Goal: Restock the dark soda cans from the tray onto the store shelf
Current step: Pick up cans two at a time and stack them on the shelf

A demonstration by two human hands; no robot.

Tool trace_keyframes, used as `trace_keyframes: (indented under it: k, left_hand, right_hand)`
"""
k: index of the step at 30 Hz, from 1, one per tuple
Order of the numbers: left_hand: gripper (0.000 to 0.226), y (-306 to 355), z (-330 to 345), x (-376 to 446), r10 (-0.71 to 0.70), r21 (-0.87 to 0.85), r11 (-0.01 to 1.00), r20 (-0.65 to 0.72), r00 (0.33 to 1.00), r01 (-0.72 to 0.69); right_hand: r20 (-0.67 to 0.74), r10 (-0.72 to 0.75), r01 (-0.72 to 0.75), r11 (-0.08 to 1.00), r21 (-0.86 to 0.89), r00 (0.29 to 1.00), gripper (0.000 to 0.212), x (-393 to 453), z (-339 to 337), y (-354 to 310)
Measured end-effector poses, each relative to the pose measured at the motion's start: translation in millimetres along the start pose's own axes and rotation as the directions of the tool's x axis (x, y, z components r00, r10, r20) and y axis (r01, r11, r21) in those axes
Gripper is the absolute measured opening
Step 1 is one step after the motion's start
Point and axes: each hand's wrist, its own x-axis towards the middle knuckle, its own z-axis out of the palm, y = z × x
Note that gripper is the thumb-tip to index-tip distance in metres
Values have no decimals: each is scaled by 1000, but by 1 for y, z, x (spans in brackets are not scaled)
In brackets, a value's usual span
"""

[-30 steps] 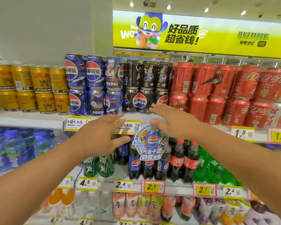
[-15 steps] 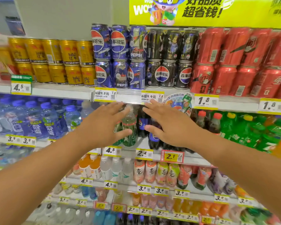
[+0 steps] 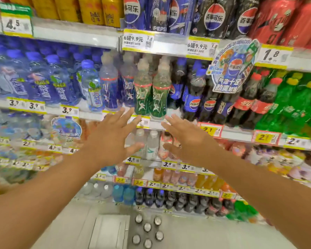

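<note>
blue cans (image 3: 156,13) read "PEPSI" | gold cans (image 3: 97,13) left of them read "RedBull" | shelf tags (image 3: 136,40) below the blue cans read "9.9" | far-left tag (image 3: 16,24) read "4.5" | right tag (image 3: 272,54) read "1.8"

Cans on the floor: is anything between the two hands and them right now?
Nothing visible. The loose cans stand on the floor below, tops exposed, beside a flat grey panel. Both the left hand and right hand are open and empty, up in front of the bottle shelves.
</note>
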Motion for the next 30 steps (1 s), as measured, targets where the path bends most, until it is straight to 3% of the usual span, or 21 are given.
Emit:
trace_keyframes:
  k: [11, 16, 30]
  left_hand:
    - [83, 66, 211, -51, -63, -124, 990, 79, 995, 73]
    - [87, 88, 330, -88, -87, -160, 982, 103, 991, 103]
    - [92, 139, 702, -217, -99, -272, 946, 277, 956, 177]
  right_hand:
    - [53, -26, 22, 996, 87, 998, 65, -63, 211, 28]
    - [101, -1, -9, 995, 95, 995, 74, -103, 333, 21]
    - [257, -8, -43, 981, 189, 966, 75, -211, 712, -13]
